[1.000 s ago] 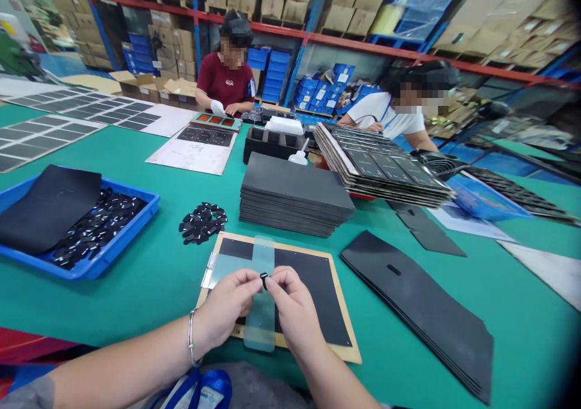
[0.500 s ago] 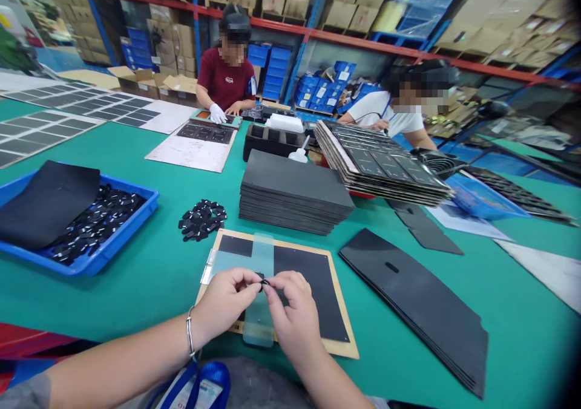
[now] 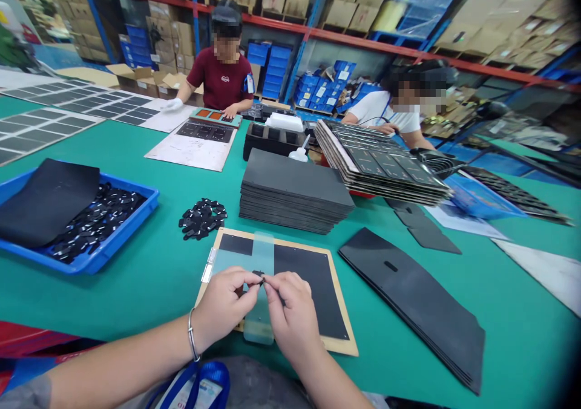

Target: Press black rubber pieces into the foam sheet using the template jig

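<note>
My left hand (image 3: pixel 229 303) and my right hand (image 3: pixel 293 306) meet fingertip to fingertip, pinching a small black piece (image 3: pixel 261 281) between them. Beneath them lies a wood-edged board (image 3: pixel 340 288) with a black sheet (image 3: pixel 308 276) on it and a translucent green strip (image 3: pixel 263 251) across it. A metal hinge (image 3: pixel 208 265) sits at the board's left edge. Beyond the board is a pile of small black pieces (image 3: pixel 203 219), and behind it a thick stack of black sheets (image 3: pixel 295 185).
A blue tray (image 3: pixel 97 261) with black pieces and a dark sheet stands left. Long black panels (image 3: pixel 413 306) lie right. Stacked panel boards (image 3: pixel 381 161) stand farther back. Two people (image 3: pixel 224 79) work across the green table (image 3: pixel 158 288).
My hands have barely moved, with the small black piece turned slightly between the fingers. Across the table, a person's gloved hand has moved left, off the orange-and-green frame.
</note>
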A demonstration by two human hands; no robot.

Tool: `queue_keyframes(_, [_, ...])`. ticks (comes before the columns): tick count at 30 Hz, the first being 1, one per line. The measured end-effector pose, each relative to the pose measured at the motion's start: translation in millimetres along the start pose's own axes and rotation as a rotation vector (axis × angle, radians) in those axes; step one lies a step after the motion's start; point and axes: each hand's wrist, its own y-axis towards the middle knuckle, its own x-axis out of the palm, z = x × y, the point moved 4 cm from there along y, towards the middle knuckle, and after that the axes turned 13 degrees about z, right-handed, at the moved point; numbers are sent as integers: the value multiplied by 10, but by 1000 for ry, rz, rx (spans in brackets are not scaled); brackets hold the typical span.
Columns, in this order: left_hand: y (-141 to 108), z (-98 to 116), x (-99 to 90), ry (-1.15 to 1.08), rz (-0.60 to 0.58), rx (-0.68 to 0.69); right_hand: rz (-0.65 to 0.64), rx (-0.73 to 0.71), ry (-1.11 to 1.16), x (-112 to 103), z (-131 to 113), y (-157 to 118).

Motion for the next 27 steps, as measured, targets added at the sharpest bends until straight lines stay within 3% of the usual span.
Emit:
queue_keyframes(12, [-3, 61, -27, -10, -82, 100, -115, -61, -23, -38, -31, 20])
queue_keyframes(19, [-18, 50, -11, -22, -99, 49, -136, -55, -40, -37, -67, 3])
queue_keyframes(22, [-37, 27, 20, -22, -117, -34, -117, -32, -29, -13, -41, 30])
queue_keyframes(25, [-33, -57, 53, -28, -161, -180, -31, 61, -45, -254, 254, 85])
queue_keyframes(27, [12, -137, 61, -32, -185, -231, 125, 168, -148, -704, 630, 80])
